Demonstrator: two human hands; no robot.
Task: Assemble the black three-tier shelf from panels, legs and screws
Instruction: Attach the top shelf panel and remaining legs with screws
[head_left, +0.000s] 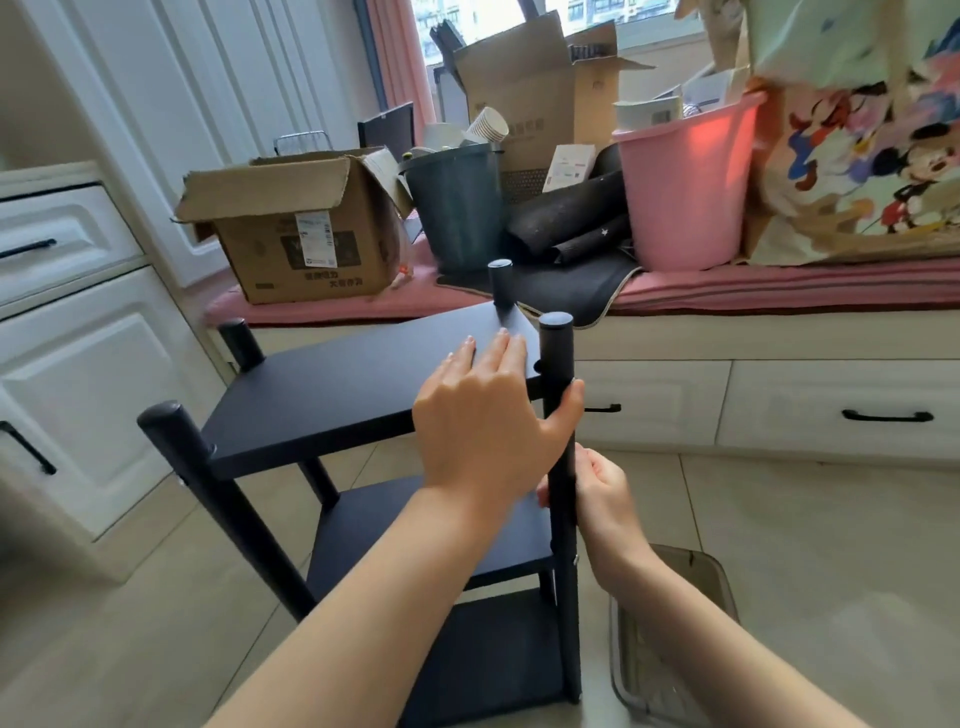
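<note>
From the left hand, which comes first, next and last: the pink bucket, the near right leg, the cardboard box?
1. Near right leg: the left hand touches it.
2. Cardboard box: behind, on the left.
3. Pink bucket: behind, far right.

Home room: cushioned window seat (727, 291), white cabinets (78, 364).

pink bucket (685, 192) | dark bin (457, 208) | cardboard box (301, 244) | white drawers (779, 405)
</note>
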